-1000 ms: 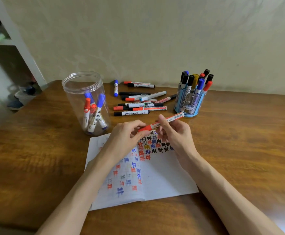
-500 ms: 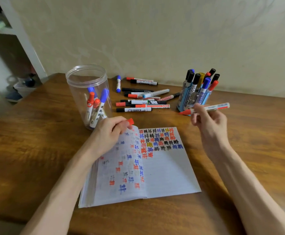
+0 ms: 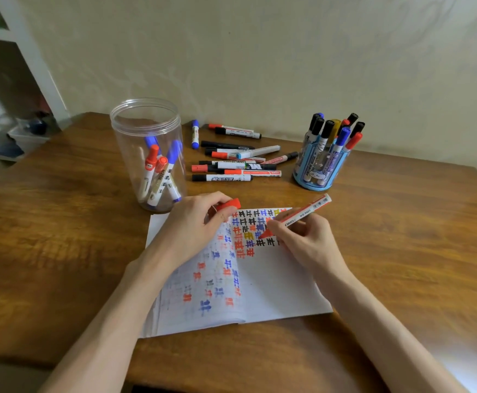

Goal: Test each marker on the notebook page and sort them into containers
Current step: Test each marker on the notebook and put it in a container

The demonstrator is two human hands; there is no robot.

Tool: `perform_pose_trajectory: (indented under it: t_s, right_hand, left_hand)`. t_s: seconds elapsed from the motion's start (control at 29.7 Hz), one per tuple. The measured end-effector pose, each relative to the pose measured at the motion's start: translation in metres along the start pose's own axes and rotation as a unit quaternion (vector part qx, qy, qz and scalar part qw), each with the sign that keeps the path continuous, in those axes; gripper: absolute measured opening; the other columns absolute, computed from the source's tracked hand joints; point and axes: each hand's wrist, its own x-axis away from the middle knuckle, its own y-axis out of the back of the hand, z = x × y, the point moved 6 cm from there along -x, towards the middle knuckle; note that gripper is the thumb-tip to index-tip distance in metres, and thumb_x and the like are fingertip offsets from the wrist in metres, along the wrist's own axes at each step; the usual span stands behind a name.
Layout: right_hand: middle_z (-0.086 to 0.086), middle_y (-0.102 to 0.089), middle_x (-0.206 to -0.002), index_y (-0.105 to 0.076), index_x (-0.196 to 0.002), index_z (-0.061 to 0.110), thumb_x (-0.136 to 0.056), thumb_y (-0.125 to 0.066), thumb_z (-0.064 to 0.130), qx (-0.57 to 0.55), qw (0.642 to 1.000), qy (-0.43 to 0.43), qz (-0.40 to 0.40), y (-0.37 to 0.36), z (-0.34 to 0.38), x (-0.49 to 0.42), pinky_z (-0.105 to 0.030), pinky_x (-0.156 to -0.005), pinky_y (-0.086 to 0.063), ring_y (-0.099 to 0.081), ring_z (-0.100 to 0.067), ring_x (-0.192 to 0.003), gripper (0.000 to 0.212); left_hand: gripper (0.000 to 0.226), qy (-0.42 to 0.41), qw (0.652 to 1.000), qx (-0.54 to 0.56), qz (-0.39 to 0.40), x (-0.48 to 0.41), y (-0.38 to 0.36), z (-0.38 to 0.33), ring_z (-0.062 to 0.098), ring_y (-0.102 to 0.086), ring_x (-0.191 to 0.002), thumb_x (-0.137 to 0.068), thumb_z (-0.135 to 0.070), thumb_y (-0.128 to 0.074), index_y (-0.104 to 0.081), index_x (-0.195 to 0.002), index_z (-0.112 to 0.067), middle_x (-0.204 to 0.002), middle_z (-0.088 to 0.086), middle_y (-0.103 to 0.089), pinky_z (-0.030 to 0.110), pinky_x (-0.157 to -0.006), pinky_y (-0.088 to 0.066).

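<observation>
Pressure matters most for this stroke: we judge that the red marker (image 3: 299, 215) should touch the notebook (image 3: 277, 285) lightly, on bare paper just past the last row of test characters, so a fresh mark cannot be mistaken for an old one. One short line should be enough to show whether the ink runs. Our right hand (image 3: 305, 242) grips the marker's barrel in a writing hold, fingers curled round it. The red tip angles down to the left, on the page or just above it; we cannot tell which. Our left hand (image 3: 192, 225) rests on the left page, steadying it, and pinches the red cap (image 3: 229, 205) between thumb and fingers near the top of the fold. The clear jar (image 3: 146, 131) stands just beyond the left hand and the blue pen holder (image 3: 319, 171) beyond the right. The loose markers (image 3: 233, 165) lie between them on the desk (image 3: 401, 251).
</observation>
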Motion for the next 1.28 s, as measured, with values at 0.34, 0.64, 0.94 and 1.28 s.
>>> perform_pose_trajectory:
  t_s: [0.34, 0.64, 0.94, 1.28]
  right_hand:
    - [0.012, -0.081, -0.092, -0.077, -0.093, 0.019, -0.095, -0.076, 0.024, 0.079, 0.992, 0.097, 0.001, -0.007, -0.008, 0.004, -0.031, -0.079, -0.065, -0.078, -0.005, -0.086, 0.006]
    - [0.014, -0.08, -0.092, -0.077, -0.092, 0.021, -0.095, -0.077, 0.026, 0.09, 0.99, 0.109, 0.001, -0.007, -0.01, 0.003, -0.034, -0.078, -0.065, -0.077, -0.004, -0.084, 0.006]
    - [0.001, -0.078, -0.084, -0.072, -0.083, 0.019, -0.092, -0.076, 0.028, 0.124, 0.983, 0.129, -0.027, -0.003, -0.011, 0.003, -0.046, -0.068, -0.059, -0.074, -0.022, -0.075, 0.013]
    - [0.011, -0.08, -0.092, -0.077, -0.092, 0.017, -0.094, -0.077, 0.023, 0.096, 0.987, 0.13, 0.015, -0.008, -0.009, 0.005, -0.035, -0.076, -0.065, -0.077, -0.007, -0.084, 0.006]
  left_hand:
    - [0.031, -0.008, 1.0, -0.021, 0.015, 0.003, -0.008, 0.001, 0.0, -0.063, -0.101, -0.096, -0.043, -0.063, -0.066, -0.124, -0.031, -0.112, -0.018, -0.068, 0.012, -0.077, -0.05]
    - [0.031, -0.014, 0.999, -0.036, 0.017, 0.003, -0.011, 0.001, 0.001, -0.063, -0.099, -0.095, -0.043, -0.064, -0.066, -0.123, -0.03, -0.112, -0.016, -0.069, 0.012, -0.076, -0.049]
    - [0.03, -0.018, 0.999, -0.033, 0.018, 0.003, -0.01, 0.002, -0.002, -0.062, -0.096, -0.096, -0.043, -0.064, -0.067, -0.123, -0.029, -0.107, -0.02, -0.065, 0.008, -0.071, -0.046]
    - [0.03, -0.017, 0.999, -0.037, 0.017, 0.003, -0.012, 0.003, -0.005, -0.059, -0.093, -0.096, -0.043, -0.065, -0.066, -0.123, -0.031, -0.105, -0.023, -0.062, 0.008, -0.071, -0.046]
